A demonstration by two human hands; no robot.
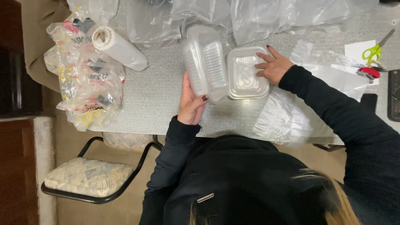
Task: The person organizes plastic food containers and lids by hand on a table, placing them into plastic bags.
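Note:
My left hand (191, 101) grips the near side of a stack of clear plastic clamshell containers (204, 62) standing on edge on the speckled grey table (154, 91). Right beside the stack lies a single closed clear container (246, 77), flat on the table. My right hand (273, 66) rests on its right side, fingers spread over the lid. Both sleeves are black.
A roll of clear plastic film (118, 46) lies on a printed plastic bag (87, 83) at the table's left end. Crumpled clear bags (250, 16) line the far edge. Flat plastic bags (291, 116), green-handled scissors (375, 50) and a red tape dispenser (368, 73) sit right. A cushioned chair (87, 179) stands lower left.

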